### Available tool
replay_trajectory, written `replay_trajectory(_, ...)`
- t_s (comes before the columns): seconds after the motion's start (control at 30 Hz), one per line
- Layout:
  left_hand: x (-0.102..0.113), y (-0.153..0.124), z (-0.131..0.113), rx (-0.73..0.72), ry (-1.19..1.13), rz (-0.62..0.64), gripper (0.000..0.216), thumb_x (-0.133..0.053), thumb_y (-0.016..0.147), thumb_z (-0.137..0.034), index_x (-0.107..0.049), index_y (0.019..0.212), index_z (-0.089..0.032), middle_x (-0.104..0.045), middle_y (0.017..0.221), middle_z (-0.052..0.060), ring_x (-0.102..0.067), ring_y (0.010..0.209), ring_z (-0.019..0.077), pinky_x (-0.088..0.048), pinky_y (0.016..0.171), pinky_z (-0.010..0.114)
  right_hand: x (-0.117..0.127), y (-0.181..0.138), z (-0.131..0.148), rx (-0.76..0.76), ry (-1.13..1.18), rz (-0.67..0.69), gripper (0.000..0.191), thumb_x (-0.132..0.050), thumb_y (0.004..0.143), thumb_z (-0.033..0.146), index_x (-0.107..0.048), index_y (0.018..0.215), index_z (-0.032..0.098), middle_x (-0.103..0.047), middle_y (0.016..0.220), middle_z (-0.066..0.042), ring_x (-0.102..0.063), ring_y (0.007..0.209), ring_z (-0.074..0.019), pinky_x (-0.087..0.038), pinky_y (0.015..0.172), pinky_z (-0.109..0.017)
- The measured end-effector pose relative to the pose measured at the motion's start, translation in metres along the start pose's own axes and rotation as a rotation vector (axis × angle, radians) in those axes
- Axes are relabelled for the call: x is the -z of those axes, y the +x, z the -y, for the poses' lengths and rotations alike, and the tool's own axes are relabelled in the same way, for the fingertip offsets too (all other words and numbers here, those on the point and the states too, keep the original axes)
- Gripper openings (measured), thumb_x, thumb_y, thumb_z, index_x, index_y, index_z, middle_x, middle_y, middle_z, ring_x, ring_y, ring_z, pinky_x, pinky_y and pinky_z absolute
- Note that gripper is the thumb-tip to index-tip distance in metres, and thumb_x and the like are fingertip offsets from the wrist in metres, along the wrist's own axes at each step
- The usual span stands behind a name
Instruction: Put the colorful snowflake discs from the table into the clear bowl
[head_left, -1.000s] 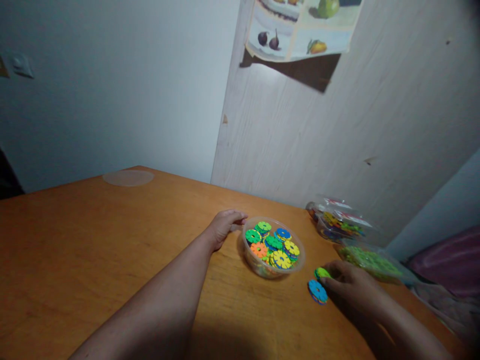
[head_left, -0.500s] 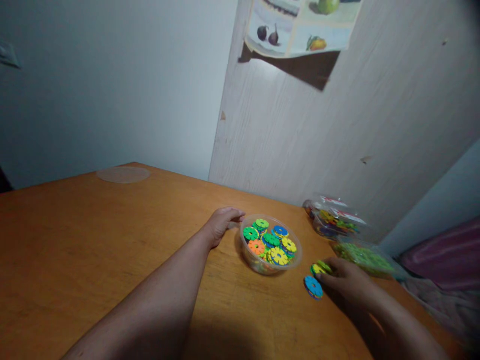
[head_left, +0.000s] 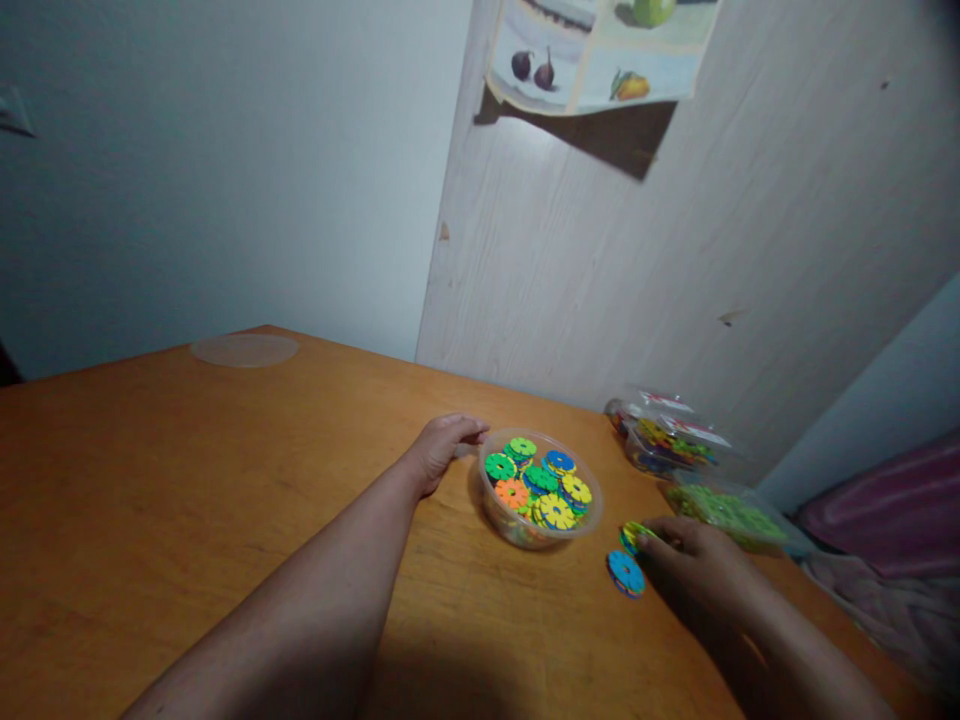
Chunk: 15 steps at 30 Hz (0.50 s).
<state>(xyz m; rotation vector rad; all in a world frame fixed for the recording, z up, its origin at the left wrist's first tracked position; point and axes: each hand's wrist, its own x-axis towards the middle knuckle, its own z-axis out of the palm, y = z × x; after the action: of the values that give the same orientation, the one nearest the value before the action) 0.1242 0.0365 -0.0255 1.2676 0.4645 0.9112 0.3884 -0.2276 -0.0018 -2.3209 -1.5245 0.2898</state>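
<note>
A round clear plastic tub (head_left: 536, 541) stands on the table, filled with notched plastic discs (head_left: 556, 511) in yellow, green, blue and orange. My left hand (head_left: 444, 455) is at its left side, thumb and fingertips closed at the rim; part of the fingers is hidden. To the right of the tub, my right hand (head_left: 686, 552) has its fingers closed on yellow notched discs (head_left: 635, 532) atop a small stack. Just in front of that stack lies another pile topped by a blue disc (head_left: 626, 573), close to my right thumb but apart from it.
Clear packs of colourful pieces (head_left: 667, 445) stand against the wall at the back right, with a pack of green pieces (head_left: 727, 512) nearer my right hand. A flat translucent lid (head_left: 244, 350) lies at the table's (head_left: 247, 480) far left corner.
My right fingers have shifted slightly, and the yellow disc that was tilted at the fingertips now lies flatter on the stack. My left hand and the tub have stayed in place.
</note>
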Motion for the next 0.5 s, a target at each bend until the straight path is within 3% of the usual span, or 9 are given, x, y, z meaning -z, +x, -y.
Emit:
replay_trajectory(0.13,-0.001,0.0,0.0,0.015,-0.013,-0.003,0.026,-0.072,0.068,-0.037,-0.07,0.076,-0.012,-0.068,0.08,0.007,-0.061,0.077,0.0177,-0.045,0.073,0.03,0.006,-0.002,0.003,0.007,-0.116,-0.076,0.039,-0.043,0.088,0.048,-0.072,0.079,0.023,-0.072,0.08,-0.006,-0.066,0.076,-0.0244,-0.047,0.066,-0.033)
replay_trajectory(0.27,-0.001,0.0,-0.001,0.011,-0.004,0.001,0.026,-0.071,0.069,-0.038,-0.07,0.076,-0.012,-0.068,0.08,0.007,-0.061,0.075,0.0172,-0.045,0.072,0.03,0.017,0.002,0.017,0.066,-0.176,-0.262,0.036,-0.045,0.088,0.049,-0.07,0.083,0.023,-0.071,0.08,-0.007,-0.065,0.074,-0.024,-0.047,0.064,-0.032)
replay_trajectory(0.37,-0.001,0.0,-0.001,0.007,-0.012,0.005,0.025,-0.071,0.069,-0.037,-0.069,0.074,-0.013,-0.068,0.078,0.006,-0.059,0.073,0.0162,-0.044,0.07,0.029,0.024,0.008,0.047,0.225,-0.19,-0.335,0.034,-0.045,0.091,0.047,-0.068,0.096,0.022,-0.07,0.088,-0.007,-0.064,0.081,-0.0224,-0.047,0.07,-0.031)
replay_trajectory(0.5,-0.001,-0.001,0.0,0.011,-0.03,0.008,0.024,-0.071,0.069,-0.036,-0.069,0.073,-0.013,-0.067,0.076,0.006,-0.059,0.072,0.0157,-0.044,0.07,0.028,0.024,0.024,0.102,0.377,-0.229,-0.319,0.031,-0.042,0.094,0.039,-0.068,0.103,0.024,-0.067,0.089,-0.005,-0.063,0.081,-0.0192,-0.046,0.07,-0.029)
